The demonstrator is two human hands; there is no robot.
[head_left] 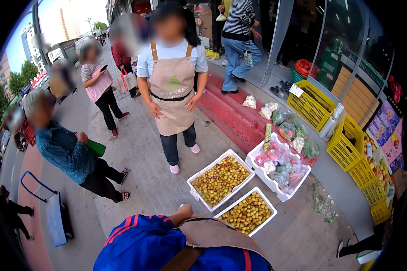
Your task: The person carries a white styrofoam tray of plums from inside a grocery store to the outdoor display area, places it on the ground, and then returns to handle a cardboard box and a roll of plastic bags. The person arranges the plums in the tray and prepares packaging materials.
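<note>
My left hand (pixel 181 215) shows in part past the front of my blue sleeve and brown apron (pixel 226 232). Its fingers are hidden, so I cannot see whether it holds anything. Outside the picture is my right hand. Just ahead, on the paving, a white foam box (pixel 233 192) is filled with small round yellow-brown fruit (pixel 219 180), like jujubes. A smaller white foam box (pixel 264 222) of similar fruit stands nearer to me. To the right of them a third foam box (pixel 269 184) carries bagged vegetables (pixel 282 169).
A person in a beige apron (pixel 172 86) stands facing me, hands at the hips. Another in blue (pixel 65 151) is at left, near a blue hand cart (pixel 55 219). Red steps (pixel 226 113) lead to a shopfront lined with yellow crates (pixel 309 106). Vegetable scraps (pixel 323 203) litter the paving.
</note>
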